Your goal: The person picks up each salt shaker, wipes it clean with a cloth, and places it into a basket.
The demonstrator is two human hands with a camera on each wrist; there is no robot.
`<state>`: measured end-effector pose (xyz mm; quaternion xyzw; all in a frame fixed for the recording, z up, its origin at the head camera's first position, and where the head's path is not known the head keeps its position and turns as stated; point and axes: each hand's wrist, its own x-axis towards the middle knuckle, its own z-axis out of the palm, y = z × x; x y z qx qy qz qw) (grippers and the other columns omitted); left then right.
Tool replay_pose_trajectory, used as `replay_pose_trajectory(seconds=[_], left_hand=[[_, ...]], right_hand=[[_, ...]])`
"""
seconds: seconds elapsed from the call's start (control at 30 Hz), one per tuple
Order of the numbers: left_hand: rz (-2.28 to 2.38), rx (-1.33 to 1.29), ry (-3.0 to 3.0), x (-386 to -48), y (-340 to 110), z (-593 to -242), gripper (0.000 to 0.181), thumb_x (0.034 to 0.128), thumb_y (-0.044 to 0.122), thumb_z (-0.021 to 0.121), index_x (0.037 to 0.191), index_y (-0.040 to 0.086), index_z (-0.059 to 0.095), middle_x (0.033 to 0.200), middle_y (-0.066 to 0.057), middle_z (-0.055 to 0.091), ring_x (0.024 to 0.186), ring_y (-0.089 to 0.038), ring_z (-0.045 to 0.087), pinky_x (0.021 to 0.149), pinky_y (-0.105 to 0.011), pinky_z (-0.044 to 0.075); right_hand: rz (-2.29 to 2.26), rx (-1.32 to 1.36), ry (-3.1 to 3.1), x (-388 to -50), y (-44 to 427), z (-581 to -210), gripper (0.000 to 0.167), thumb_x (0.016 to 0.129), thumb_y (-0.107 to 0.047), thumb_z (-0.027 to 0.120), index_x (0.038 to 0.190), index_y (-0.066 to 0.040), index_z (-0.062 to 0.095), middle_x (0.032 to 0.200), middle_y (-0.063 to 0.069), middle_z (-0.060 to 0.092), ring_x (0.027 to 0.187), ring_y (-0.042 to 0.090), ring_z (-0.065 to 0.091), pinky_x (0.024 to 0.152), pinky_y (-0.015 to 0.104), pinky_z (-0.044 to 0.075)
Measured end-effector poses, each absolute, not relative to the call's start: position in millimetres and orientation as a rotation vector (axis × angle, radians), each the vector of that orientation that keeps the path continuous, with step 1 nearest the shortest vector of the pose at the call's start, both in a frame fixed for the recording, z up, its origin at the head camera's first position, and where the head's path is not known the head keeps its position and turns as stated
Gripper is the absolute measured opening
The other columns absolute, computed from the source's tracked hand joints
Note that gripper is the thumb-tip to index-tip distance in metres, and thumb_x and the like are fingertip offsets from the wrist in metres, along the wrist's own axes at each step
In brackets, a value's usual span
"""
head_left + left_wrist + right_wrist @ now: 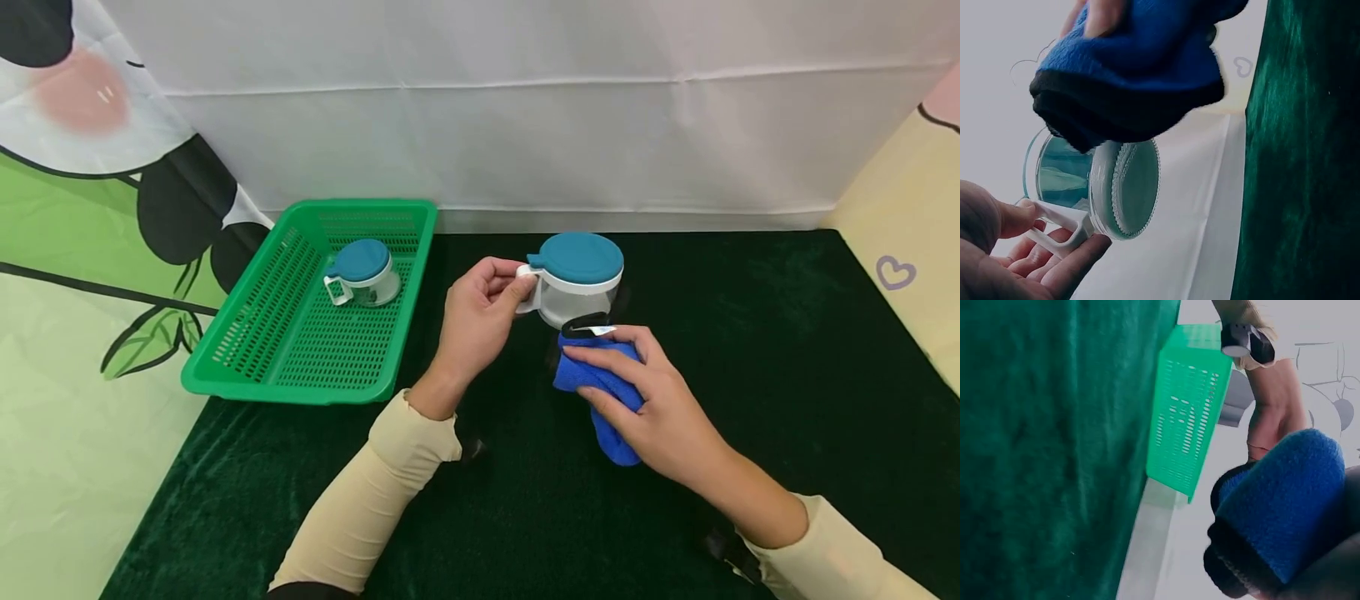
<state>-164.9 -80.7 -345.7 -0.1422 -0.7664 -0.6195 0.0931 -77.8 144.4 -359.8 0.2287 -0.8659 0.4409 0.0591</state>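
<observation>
In the head view my left hand point(483, 312) pinches the white handle of a clear glass jar point(576, 304) with a blue lid point(581, 257). The left wrist view shows the jar's ridged base point(1136, 190) and thumb and fingers about the handle. My right hand point(660, 400) grips a folded blue cloth point(600, 367) with black edging, just in front of the jar's lower side. In the left wrist view the cloth point(1135, 75) overlaps the jar; whether they touch I cannot tell. The right wrist view has the cloth point(1285, 506) hiding the jar.
On the left stands a green perforated basket point(300, 367). Inside it, near its back, sits a similar small jar point(375, 287) with a blue lid and white handle. A dark green cloth point(787, 350) covers the table, with a white sheet point(525, 142) hanging behind.
</observation>
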Motion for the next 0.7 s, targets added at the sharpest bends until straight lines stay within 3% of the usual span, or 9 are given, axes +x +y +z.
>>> replay_pose_trajectory(seconds=[0.2,0.37,0.47,0.7], left_hand=[[-1.839,-0.382,-2.295,-165.6,-82.5,-345.7,0.021,0.1032,0.02,0.067,0.115,0.003,0.067,0.108,-0.007,0.076,0.095,-0.017,0.073,0.087,-0.031,0.06],[-1.886,-0.403,-2.285,-166.0,-80.6,-347.0,0.018,0.1029,0.018,0.067,0.113,0.003,0.067,0.106,-0.007,0.076,0.094,-0.017,0.073,0.086,-0.031,0.061],[-1.929,-0.436,-2.276,-165.3,-78.9,-345.9,0.019,0.1028,0.017,0.067,0.113,0.001,0.066,0.106,-0.009,0.077,0.093,-0.018,0.074,0.084,-0.032,0.062],[-1.94,-0.4,-2.248,-166.6,-81.7,-339.8,0.018,0.1031,0.017,0.067,0.111,0.001,0.068,0.102,-0.01,0.077,0.089,-0.02,0.073,0.076,-0.032,0.063]], right_hand=[[1.265,0.721,-2.518,-79.0,150.2,-340.7,0.047,0.097,-0.008,0.073,0.138,-0.027,0.066,0.147,0.008,0.042,0.129,0.036,0.048,0.092,0.065,0.052],[0.946,0.737,-2.226,-91.6,153.3,-321.2,0.031,0.104,-0.028,0.065,0.132,-0.017,0.071,0.149,0.019,0.04,0.137,0.042,0.043,0.103,0.068,0.045],[0.738,0.778,-2.154,-102.3,151.6,-326.1,0.038,0.108,-0.039,0.053,0.133,-0.016,0.07,0.148,0.025,0.039,0.137,0.047,0.044,0.105,0.068,0.043],[0.522,0.96,-2.241,-102.6,150.1,-356.1,0.043,0.111,-0.042,0.038,0.136,-0.022,0.067,0.146,0.025,0.043,0.128,0.051,0.05,0.097,0.07,0.049]])
